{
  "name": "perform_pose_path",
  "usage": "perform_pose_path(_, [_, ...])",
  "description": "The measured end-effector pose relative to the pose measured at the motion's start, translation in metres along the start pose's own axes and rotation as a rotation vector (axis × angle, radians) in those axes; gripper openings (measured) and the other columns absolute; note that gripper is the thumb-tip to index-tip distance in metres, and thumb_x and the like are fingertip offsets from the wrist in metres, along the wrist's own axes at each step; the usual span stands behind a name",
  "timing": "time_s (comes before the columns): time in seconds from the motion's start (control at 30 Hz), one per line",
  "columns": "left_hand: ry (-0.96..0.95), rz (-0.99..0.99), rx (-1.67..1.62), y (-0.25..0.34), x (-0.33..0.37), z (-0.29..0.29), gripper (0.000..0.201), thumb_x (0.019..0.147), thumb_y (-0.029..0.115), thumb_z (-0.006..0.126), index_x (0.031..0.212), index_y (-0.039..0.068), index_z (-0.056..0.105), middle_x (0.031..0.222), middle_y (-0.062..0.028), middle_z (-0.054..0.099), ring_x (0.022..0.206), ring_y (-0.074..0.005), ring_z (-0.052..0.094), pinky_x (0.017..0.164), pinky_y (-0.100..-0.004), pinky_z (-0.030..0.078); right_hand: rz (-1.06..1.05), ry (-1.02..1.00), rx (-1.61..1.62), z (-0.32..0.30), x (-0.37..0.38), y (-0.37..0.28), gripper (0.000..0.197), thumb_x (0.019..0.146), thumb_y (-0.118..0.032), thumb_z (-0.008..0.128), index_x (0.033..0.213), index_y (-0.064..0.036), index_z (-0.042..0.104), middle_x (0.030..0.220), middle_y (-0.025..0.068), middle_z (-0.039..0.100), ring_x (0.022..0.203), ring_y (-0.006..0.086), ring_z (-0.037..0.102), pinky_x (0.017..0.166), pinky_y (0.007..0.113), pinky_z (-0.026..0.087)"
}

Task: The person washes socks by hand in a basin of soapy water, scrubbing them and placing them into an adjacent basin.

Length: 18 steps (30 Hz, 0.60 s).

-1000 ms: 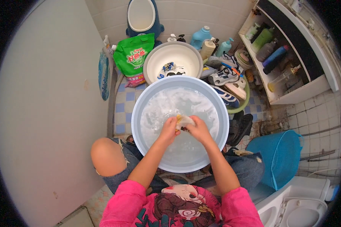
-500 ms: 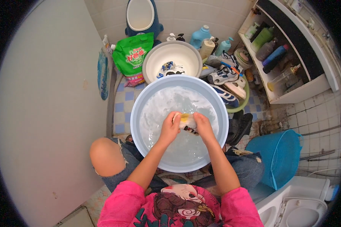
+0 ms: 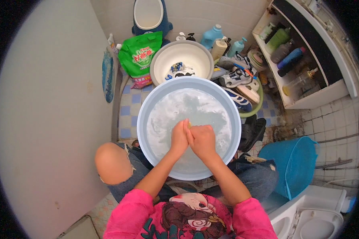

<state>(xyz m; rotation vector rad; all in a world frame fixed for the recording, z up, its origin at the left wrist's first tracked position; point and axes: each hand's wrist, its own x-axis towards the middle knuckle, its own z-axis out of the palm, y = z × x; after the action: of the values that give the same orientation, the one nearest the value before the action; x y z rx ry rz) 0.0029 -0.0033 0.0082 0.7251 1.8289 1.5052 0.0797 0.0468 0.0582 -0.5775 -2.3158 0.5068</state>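
Observation:
Over the soapy water of a light blue basin [image 3: 141,127], my two hands are pressed together near the middle. My left hand [image 3: 180,137] and my right hand [image 3: 202,139] close around a small piece of cloth [image 3: 189,125]. Only a yellowish bit of it peeks out between the fingers; the rest is hidden. Half a second ago it showed white, yellow and dark patches. Cloudy water with white suds [image 3: 199,103] fills much of the basin.
Behind stands a cream basin [image 3: 203,51] holding small patterned cloths [image 3: 183,72]. A green detergent bag [image 3: 139,55] is left of it; bottles [image 3: 211,36] and shoes [image 3: 235,77] crowd the right. Nearer are a blue bucket [image 3: 287,167], a toilet [image 3: 319,223] and a shelf [image 3: 315,93].
My hands have come together, with the right one turned over toward the left. The cloth, stretched between them before, is now bunched up and mostly covered.

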Motion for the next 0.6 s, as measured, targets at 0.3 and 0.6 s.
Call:
perform_pose_path(0.3, [-0.035, -0.081, 0.019, 0.003, 0.007, -0.004, 0.028, 0.088, 0.021, 0.041, 0.075, -0.002, 0.049, 0.071, -0.0209, 0.050, 0.066, -0.0359, 0.049, 0.060, -0.0406, 0.039, 0.276, -0.061, 0.127, 0.001, -0.006, 0.005, 0.029, 0.080, -0.018, 0.051, 0.057, -0.0009, 0.052, 0.052, 0.0164, 0.049, 0.046, 0.0327, 0.049, 0.045, 0.038, 0.037])
perform_pose_path(0.6, [-0.015, -0.107, 0.051, 0.001, 0.007, -0.002, 0.033, 0.089, 0.024, 0.040, 0.068, -0.001, 0.045, 0.067, -0.0178, 0.051, 0.061, -0.0332, 0.049, 0.057, -0.0403, 0.038, 0.290, -0.141, 0.102, 0.001, -0.006, 0.005, 0.030, 0.081, -0.022, 0.049, 0.058, -0.0034, 0.055, 0.056, 0.0158, 0.053, 0.051, 0.0335, 0.052, 0.049, 0.040, 0.041])
